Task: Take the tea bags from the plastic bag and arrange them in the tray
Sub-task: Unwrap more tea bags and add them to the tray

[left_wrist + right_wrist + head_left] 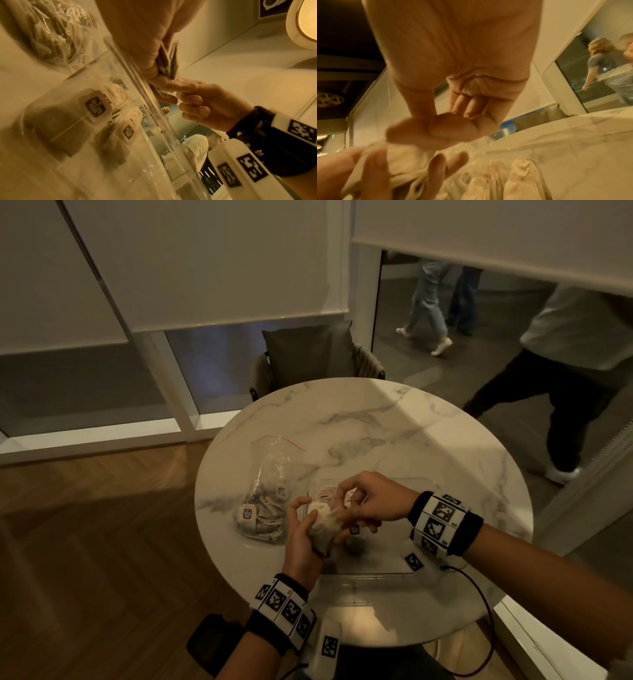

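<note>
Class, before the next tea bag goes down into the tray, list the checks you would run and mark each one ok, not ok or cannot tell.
1. Left hand holds a bunch of tea bags: ok.
2. Right hand pinches one bag off the bunch: cannot tell, blurred.
3. Hands are over the clear tray: ok.
4. Tray has free room: ok.
5. Plastic bag lies clear of the tray: ok.
6. Strings untangled: cannot tell.
</note>
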Demonstrator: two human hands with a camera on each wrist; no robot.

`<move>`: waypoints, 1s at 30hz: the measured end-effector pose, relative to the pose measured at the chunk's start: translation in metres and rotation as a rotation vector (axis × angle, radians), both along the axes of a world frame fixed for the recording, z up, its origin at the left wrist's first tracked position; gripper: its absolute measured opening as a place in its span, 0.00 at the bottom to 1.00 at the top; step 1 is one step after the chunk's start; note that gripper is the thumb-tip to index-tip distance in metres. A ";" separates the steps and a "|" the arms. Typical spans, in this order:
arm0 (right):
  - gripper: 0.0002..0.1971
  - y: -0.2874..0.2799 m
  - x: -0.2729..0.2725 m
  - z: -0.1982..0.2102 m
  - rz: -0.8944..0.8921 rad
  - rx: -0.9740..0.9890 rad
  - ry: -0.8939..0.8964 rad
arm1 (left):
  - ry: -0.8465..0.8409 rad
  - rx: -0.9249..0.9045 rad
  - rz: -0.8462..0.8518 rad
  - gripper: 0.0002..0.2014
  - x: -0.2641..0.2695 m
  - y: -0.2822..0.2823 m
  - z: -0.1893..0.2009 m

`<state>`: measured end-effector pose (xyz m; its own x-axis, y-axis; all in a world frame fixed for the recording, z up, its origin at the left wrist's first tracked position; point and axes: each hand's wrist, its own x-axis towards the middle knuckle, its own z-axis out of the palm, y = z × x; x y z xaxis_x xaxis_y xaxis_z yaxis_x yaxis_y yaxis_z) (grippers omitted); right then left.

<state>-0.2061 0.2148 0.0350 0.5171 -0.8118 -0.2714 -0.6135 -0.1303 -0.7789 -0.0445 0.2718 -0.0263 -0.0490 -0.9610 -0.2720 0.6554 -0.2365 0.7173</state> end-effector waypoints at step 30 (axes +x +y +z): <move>0.12 -0.009 -0.023 0.011 -0.123 -0.109 -0.242 | -0.327 -0.154 -0.171 0.13 0.000 -0.003 -0.016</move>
